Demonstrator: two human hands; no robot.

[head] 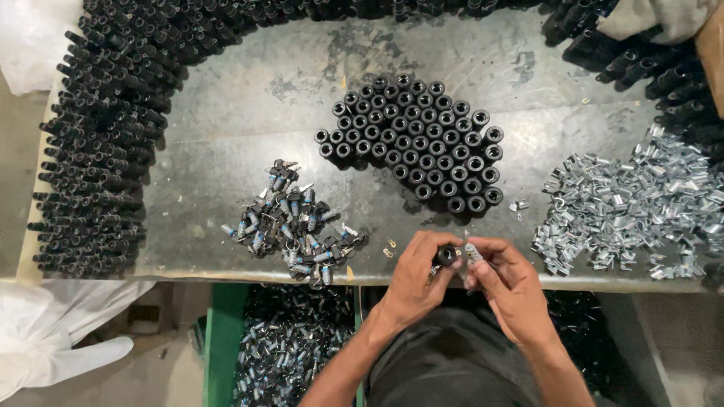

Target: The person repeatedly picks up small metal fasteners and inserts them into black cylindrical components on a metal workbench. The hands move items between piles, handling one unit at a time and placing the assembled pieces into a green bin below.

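The left hand is pinching a black tube at the bench edge; the right hand is pinching a silver clip beside it; both are looking light, rigid, small, best gripped by their sides.

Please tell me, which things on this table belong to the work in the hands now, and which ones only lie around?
In use:
- left hand holding a black tube
- right hand holding a small silver clip
- upright black tubes
- silver clips heap

Lying about:
- white plastic bag
- grey cloth
- green bin
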